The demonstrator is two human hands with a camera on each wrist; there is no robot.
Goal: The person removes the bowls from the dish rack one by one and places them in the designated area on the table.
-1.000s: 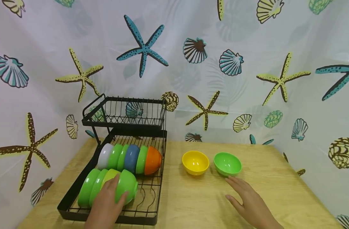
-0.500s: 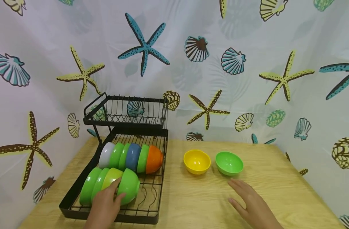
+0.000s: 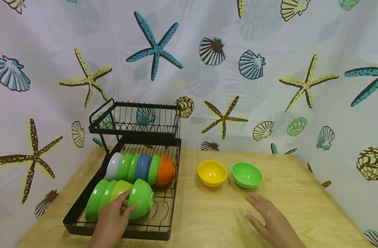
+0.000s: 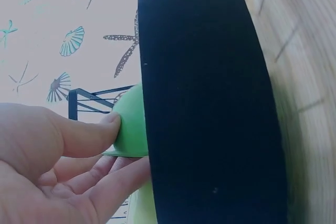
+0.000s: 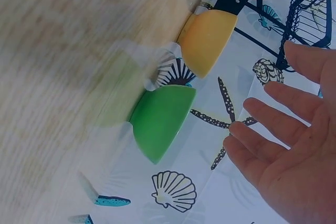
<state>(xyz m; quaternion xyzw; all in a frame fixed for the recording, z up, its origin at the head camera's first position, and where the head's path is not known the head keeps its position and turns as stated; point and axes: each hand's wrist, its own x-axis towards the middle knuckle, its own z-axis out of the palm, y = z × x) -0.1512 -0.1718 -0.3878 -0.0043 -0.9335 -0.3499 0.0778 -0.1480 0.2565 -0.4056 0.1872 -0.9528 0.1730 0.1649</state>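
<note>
Green end bowl [image 3: 141, 199] has edged right, off the yellow-green bowl [image 3: 122, 186] — left hand [image 3: 112, 216] pinches its rim, in the rack's [image 3: 145, 235] front row. Right hand [image 3: 272, 219]: fingers extended, empty. Likely unracking — next needs a clear lift.

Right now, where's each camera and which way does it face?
Head: worn on the head, facing forward and down at dish rack, yellow bowl and loose green bowl; left hand and right hand show.
Left wrist: worn there, facing the pinched green bowl; part of left hand shows, dark band blocks much.
Right wrist: worn there, facing across the table toward patterned backdrop; right hand's palm side shows.
Shared by head and right wrist: yellow bowl, loose green bowl, right hand.
</note>
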